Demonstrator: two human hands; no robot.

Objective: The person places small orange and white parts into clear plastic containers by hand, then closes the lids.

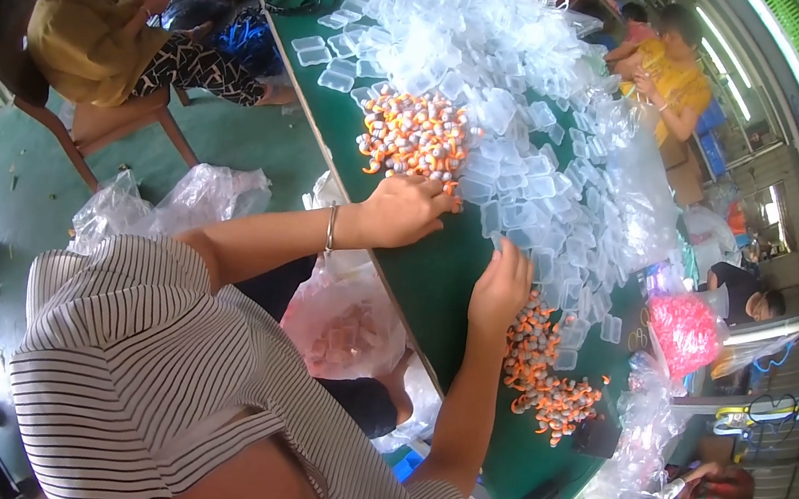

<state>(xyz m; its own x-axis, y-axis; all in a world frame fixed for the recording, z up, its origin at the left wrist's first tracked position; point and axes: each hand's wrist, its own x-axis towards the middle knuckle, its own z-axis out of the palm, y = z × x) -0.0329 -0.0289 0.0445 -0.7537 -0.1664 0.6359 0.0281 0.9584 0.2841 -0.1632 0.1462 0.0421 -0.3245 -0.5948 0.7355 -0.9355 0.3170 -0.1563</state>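
My left hand (406, 214), a bracelet on its wrist, rests at the near edge of a pile of small orange-and-grey plug-like pieces (419, 136). Its fingers are curled together over some of these pieces, and what lies between them is hidden. To the right, my right hand (503, 285) has thumb and fingertips closed at the near edge of the heap of clear plastic cases (530, 181). They seem to pinch one case, mostly covered by the fingers. A second pile of the orange-and-grey pieces (554, 376) lies just right of this hand.
Clear cases cover much of the green table (425, 288). A pink bag (683, 332) and clear plastic bags line its right side. A bag with reddish contents (349, 329) hangs below the near edge. Other people sit at left, far right and lower right.
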